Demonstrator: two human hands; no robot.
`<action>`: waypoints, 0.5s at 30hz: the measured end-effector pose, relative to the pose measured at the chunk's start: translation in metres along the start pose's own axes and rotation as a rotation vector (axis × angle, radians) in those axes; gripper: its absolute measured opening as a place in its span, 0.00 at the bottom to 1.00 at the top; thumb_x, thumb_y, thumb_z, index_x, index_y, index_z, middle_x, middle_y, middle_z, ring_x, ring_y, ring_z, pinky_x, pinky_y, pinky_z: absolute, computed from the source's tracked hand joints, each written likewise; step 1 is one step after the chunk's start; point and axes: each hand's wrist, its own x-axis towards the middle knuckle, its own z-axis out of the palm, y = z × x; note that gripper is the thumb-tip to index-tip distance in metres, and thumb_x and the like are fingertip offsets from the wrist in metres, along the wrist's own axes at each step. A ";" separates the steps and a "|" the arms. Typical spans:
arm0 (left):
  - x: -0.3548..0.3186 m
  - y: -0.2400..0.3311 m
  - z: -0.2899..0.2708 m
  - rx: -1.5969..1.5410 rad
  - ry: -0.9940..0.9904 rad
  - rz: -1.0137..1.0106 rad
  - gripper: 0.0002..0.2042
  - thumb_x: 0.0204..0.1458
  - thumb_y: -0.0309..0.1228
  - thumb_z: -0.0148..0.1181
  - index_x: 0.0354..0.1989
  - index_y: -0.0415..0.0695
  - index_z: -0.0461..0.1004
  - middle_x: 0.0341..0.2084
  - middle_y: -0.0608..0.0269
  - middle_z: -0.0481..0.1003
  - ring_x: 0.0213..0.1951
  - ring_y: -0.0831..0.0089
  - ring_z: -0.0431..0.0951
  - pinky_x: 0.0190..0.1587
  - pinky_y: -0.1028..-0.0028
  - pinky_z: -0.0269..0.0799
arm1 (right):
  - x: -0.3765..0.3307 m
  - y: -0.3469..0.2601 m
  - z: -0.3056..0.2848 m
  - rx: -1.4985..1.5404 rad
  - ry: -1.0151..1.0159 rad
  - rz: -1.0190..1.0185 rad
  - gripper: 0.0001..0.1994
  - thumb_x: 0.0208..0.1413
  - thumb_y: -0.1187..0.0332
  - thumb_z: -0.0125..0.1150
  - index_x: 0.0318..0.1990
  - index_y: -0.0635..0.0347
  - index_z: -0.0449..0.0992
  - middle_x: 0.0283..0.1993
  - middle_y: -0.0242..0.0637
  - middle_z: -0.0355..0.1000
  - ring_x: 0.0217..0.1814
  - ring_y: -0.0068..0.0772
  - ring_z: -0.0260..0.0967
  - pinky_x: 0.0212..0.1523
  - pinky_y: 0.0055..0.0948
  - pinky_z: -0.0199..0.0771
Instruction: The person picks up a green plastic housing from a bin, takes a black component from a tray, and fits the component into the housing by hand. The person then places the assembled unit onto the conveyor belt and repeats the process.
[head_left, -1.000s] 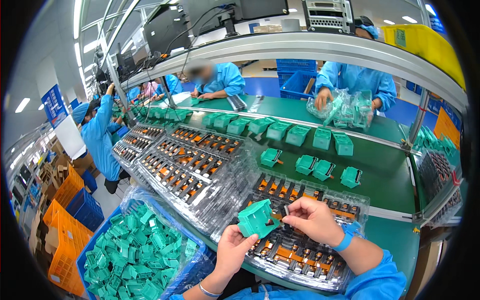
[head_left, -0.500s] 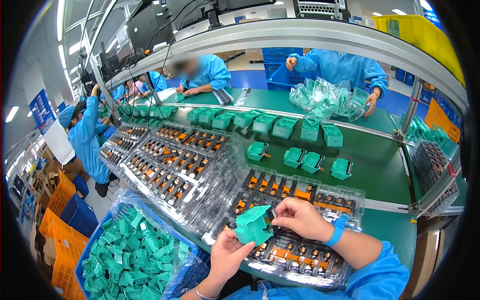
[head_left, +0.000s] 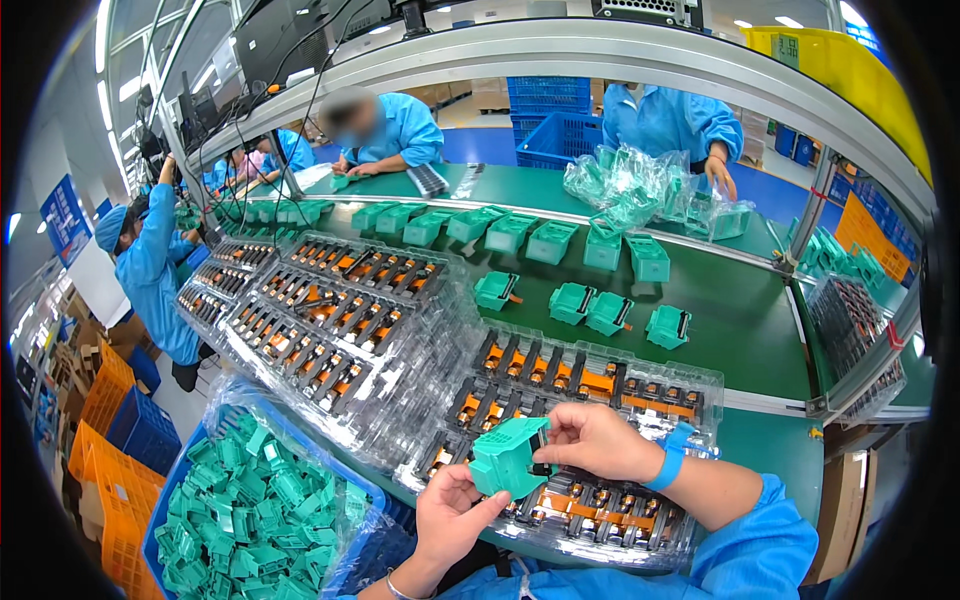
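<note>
One green plastic housing [head_left: 503,462], held tilted above the near clear tray [head_left: 708,385], its open side toward the right. One left hand [head_left: 455,512], closed around the housing's left and lower sides, thumb in front, fingers behind. One right hand [head_left: 598,445], thumb and forefinger pinching a small dark part [head_left: 544,468] at the housing's open edge; most of that part is covered by the fingers, and how deep it sits cannot be told. One blue wrist strap [head_left: 672,457], on the right wrist. Tray contents: rows of black and orange pieces, under and around the hands. Beyond, on the green bench [head_left: 745,345]: four housings with dark pieces at their edges [head_left: 667,327], apparently useful as a pattern. At lower left: one blue crate [head_left: 376,494] of loose green housings. Handling note, as judged: the step looks like fitting; steady the housing with the left hand, square the dark part to the opening, press evenly without forcing, keep fingertips off the mating edge, and check seating before letting go.
</note>
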 end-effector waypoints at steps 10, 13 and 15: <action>-0.010 -0.008 -0.006 0.000 -0.045 0.098 0.20 0.44 0.12 0.58 0.45 0.37 0.60 0.47 0.52 0.67 0.51 0.67 0.69 0.54 0.65 0.66 | -0.011 -0.011 0.010 -0.165 0.160 -0.315 0.11 0.43 0.73 0.67 0.32 0.63 0.70 0.31 0.35 0.69 0.31 0.23 0.68 0.30 0.22 0.70; -0.008 -0.005 -0.003 0.016 -0.031 0.200 0.24 0.43 0.11 0.58 0.49 0.39 0.57 0.51 0.50 0.63 0.56 0.65 0.64 0.58 0.63 0.61 | -0.017 -0.029 -0.006 -0.839 0.222 -1.145 0.12 0.38 0.73 0.62 0.34 0.64 0.73 0.33 0.35 0.70 0.33 0.35 0.69 0.34 0.32 0.73; -0.009 0.000 -0.002 -0.045 -0.003 0.212 0.24 0.44 0.11 0.56 0.50 0.38 0.58 0.52 0.47 0.63 0.56 0.62 0.65 0.58 0.62 0.61 | -0.025 -0.044 -0.016 -0.949 0.197 -1.194 0.10 0.40 0.73 0.60 0.34 0.63 0.73 0.33 0.37 0.71 0.34 0.36 0.70 0.35 0.34 0.74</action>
